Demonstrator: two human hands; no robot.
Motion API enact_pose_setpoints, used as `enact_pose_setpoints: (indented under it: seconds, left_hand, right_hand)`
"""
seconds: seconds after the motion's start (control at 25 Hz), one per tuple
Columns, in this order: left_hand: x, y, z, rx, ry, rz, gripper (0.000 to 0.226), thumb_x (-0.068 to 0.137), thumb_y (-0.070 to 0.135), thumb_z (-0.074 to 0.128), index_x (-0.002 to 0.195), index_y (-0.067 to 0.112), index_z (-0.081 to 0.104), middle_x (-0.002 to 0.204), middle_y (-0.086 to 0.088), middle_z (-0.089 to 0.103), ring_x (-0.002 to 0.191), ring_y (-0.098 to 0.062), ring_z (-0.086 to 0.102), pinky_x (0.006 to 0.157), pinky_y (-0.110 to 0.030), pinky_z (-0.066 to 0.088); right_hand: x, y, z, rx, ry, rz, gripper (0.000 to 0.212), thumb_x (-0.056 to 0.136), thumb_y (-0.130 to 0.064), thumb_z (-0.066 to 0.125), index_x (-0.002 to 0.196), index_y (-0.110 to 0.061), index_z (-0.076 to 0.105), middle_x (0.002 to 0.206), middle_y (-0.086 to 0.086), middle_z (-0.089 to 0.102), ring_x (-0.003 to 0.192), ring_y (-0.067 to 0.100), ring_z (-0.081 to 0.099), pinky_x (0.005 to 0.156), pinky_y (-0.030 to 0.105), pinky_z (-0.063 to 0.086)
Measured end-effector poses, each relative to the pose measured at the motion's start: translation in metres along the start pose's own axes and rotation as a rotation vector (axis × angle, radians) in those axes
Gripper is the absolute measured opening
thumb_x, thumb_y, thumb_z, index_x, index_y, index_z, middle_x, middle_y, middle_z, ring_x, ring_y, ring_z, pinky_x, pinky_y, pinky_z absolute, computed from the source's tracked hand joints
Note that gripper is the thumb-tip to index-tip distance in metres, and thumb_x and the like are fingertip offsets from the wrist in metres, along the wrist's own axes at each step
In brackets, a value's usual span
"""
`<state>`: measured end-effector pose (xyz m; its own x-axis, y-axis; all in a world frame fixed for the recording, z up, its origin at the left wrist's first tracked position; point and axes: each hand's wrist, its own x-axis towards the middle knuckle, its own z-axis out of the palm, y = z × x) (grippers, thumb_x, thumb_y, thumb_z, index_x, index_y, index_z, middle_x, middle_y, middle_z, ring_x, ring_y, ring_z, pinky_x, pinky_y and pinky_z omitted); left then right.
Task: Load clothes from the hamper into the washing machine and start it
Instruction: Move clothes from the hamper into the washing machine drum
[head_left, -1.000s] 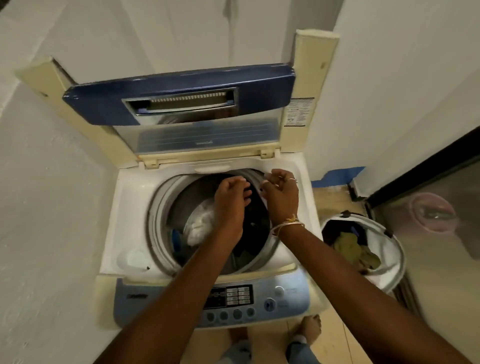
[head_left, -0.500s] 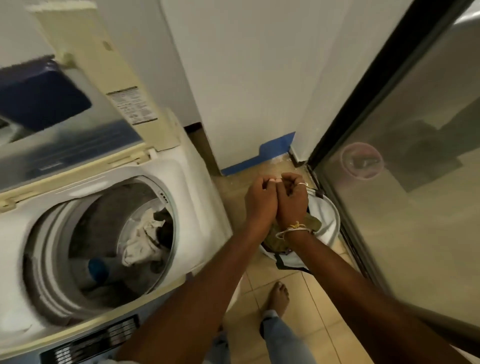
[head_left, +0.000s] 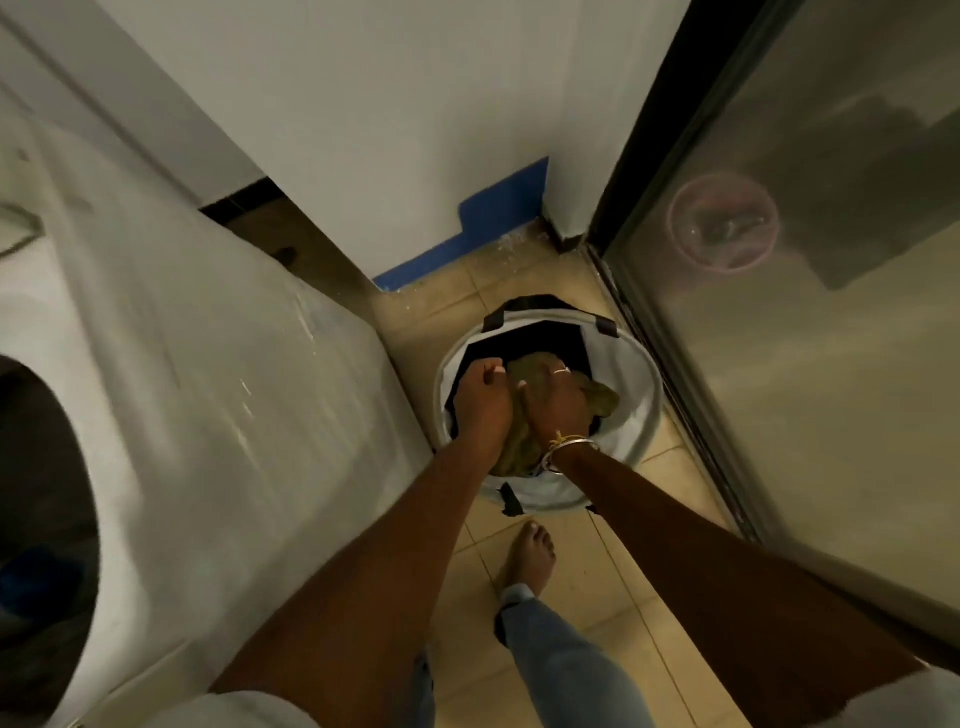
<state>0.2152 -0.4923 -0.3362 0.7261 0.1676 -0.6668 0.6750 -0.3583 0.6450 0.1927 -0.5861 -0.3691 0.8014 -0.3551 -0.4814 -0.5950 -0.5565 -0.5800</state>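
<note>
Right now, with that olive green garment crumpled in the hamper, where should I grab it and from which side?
Grip the olive garment at its bunched middle, coming straight down from above. The hamper is an upright tub open only on top, and the cloth lies crumpled with no clear edge, so left hand and right hand scooping either side should probably lift it whole.

Dim, warm light; motion blur smears the washing machine; edges bend; glass door reflects hazily
</note>
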Motion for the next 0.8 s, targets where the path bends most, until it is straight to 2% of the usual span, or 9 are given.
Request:
enact_pose_setpoints:
  seconds: [0.08,0.16,0.24,0.4,0.48,0.6,0.68,0.72,0.8]
  left_hand:
    - [0.026,-0.024,0.011,0.019,0.009,-0.025,0.033,0.103,0.030,0.042,0.131,0.022,0.058,0.128,-0.005,0.062,0.117,-0.024,0.057,0.102,-0.040,0.047]
    - [0.041,-0.045,0.018,0.048,0.022,-0.030,0.033,0.104,0.029,0.040,0.132,0.022,0.056,0.131,-0.003,0.059,0.117,-0.021,0.055,0.097,-0.035,0.046]
    - [0.051,-0.063,0.023,0.059,0.049,-0.036,0.032,0.102,0.021,0.042,0.130,0.022,0.057,0.127,0.001,0.059,0.110,-0.017,0.054,0.089,-0.031,0.044]
    - [0.051,-0.089,0.020,-0.013,0.055,-0.095,0.049,0.090,-0.006,0.045,0.135,0.014,0.052,0.135,-0.008,0.054,0.124,-0.024,0.052,0.095,-0.030,0.043]
    - [0.040,-0.094,0.012,0.036,0.029,-0.069,0.058,0.088,-0.008,0.051,0.142,0.013,0.045,0.140,-0.010,0.051,0.128,-0.026,0.050,0.098,-0.028,0.042]
    - [0.025,-0.089,0.010,0.100,-0.124,0.021,0.085,0.081,0.018,0.078,0.151,0.023,0.030,0.146,-0.004,0.047,0.131,-0.020,0.049,0.107,-0.026,0.039]
    - [0.014,-0.079,0.009,0.036,-0.199,-0.015,0.123,0.053,0.047,0.093,0.152,0.038,0.020,0.150,0.000,0.042,0.134,-0.018,0.047,0.109,-0.041,0.044]
    - [0.006,-0.066,0.006,-0.045,-0.247,-0.028,0.132,0.045,0.052,0.094,0.152,0.041,0.019,0.151,0.001,0.041,0.134,-0.019,0.046,0.108,-0.041,0.045]
    - [-0.020,-0.028,-0.010,-0.128,-0.285,0.066,0.123,0.052,0.036,0.095,0.152,0.032,0.024,0.149,0.002,0.043,0.133,-0.014,0.046,0.103,-0.022,0.042]
  right_hand:
    - [0.024,0.036,0.030,-0.233,-0.118,0.014,0.074,0.085,-0.058,0.051,0.142,-0.011,0.040,0.139,0.017,0.049,0.127,0.034,0.046,0.105,0.038,0.037]
    - [0.036,0.062,0.056,-0.345,-0.247,0.065,0.086,0.086,-0.055,0.050,0.154,-0.015,0.016,0.154,0.022,0.023,0.140,0.042,0.026,0.112,0.051,0.027]
    - [0.043,0.074,0.072,-0.350,-0.300,0.112,0.087,0.089,-0.050,0.055,0.156,-0.020,0.007,0.156,0.025,0.013,0.140,0.047,0.023,0.113,0.054,0.024]
    - [0.043,0.078,0.082,-0.224,-0.117,0.044,0.056,0.091,-0.037,0.056,0.143,-0.021,0.043,0.137,0.020,0.042,0.117,0.040,0.053,0.098,0.045,0.043]
    - [0.031,0.069,0.070,-0.141,-0.012,-0.006,0.056,0.084,-0.038,0.063,0.135,-0.018,0.051,0.131,0.016,0.047,0.110,0.038,0.055,0.088,0.044,0.049]
    - [0.013,0.044,0.036,0.123,0.188,-0.119,0.045,0.078,-0.039,0.065,0.116,-0.014,0.061,0.113,0.010,0.059,0.100,0.030,0.059,0.082,0.040,0.053]
    - [-0.004,0.018,0.007,0.371,0.252,-0.187,0.032,0.076,-0.029,0.063,0.101,-0.009,0.063,0.093,0.004,0.065,0.087,0.014,0.062,0.076,0.035,0.053]
    - [-0.014,0.001,-0.008,0.465,0.255,-0.203,0.027,0.076,-0.021,0.064,0.097,-0.004,0.062,0.086,0.000,0.064,0.081,0.004,0.061,0.072,0.028,0.051]
    - [-0.029,-0.034,-0.037,0.583,0.211,-0.223,0.027,0.073,-0.012,0.067,0.097,-0.003,0.059,0.083,-0.005,0.064,0.077,-0.006,0.061,0.069,0.014,0.047]
